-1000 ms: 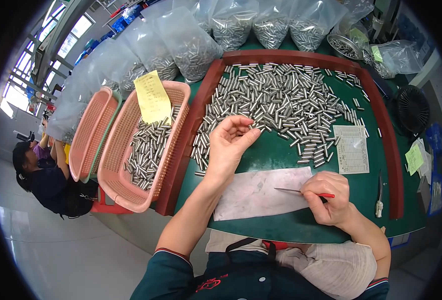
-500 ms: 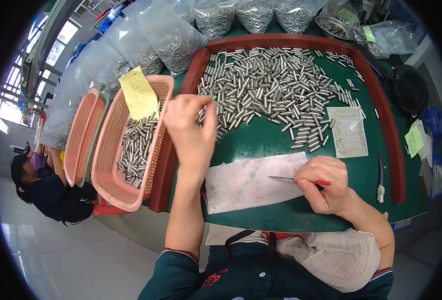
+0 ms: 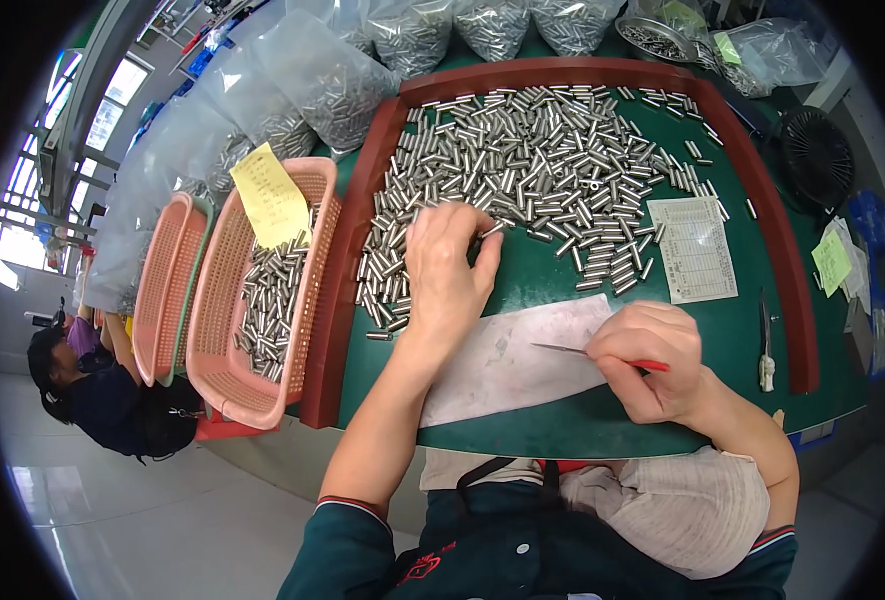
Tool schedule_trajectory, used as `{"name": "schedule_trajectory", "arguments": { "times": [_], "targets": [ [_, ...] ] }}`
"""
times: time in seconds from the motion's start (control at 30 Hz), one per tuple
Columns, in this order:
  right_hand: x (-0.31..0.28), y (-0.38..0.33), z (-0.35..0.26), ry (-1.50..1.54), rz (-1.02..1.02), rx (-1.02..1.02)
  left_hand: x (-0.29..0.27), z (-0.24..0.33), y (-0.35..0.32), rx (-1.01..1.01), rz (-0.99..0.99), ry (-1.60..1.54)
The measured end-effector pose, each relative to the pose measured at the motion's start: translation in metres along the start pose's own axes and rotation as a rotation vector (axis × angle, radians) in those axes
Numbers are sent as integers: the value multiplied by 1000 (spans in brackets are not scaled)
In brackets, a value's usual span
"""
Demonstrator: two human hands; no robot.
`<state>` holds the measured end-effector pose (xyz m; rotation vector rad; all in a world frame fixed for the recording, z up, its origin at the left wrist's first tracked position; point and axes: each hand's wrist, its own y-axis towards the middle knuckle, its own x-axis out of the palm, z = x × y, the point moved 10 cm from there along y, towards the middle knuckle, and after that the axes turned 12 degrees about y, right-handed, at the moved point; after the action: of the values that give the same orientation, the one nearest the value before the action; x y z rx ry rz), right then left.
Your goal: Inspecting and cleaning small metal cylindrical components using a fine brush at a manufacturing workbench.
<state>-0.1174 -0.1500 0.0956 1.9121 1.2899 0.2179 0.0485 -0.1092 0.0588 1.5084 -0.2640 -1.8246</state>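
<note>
My left hand is at the near edge of a broad heap of short metal pins. Its thumb and forefinger close on one metal pin. My right hand grips a thin pointed metal tool with a red end, tip toward the left, held above a stained white cloth. Left of the heap, a pink plastic basket contains more pins and a yellow handwritten note.
A dark red wooden frame borders the green tabletop. On it lie a printed sheet and a slim tool. A black fan stands at right. Clear bags of pins line the back. Another person sits at far left.
My left hand has moved right, from beside the basket's rim to the pins, and its fingers now close on one. My right hand keeps holding the pointed tool, almost still.
</note>
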Motion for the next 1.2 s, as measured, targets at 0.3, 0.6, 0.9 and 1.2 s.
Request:
{"name": "schedule_trajectory", "arguments": {
  "times": [0.3,0.6,0.9,1.2],
  "targets": [
    [-18,-2,-6,-184,124,-163,33,0,-28,-291,-332,-553],
    [-11,-2,-2,-243,85,-138,29,7,-29,-275,-341,-549],
    [-4,0,-6,-316,52,-174,19,25,-26,-138,-264,-500],
    [-1,-3,-18,-366,16,-231,9,28,-25,-89,-179,-374]
  ]
}}
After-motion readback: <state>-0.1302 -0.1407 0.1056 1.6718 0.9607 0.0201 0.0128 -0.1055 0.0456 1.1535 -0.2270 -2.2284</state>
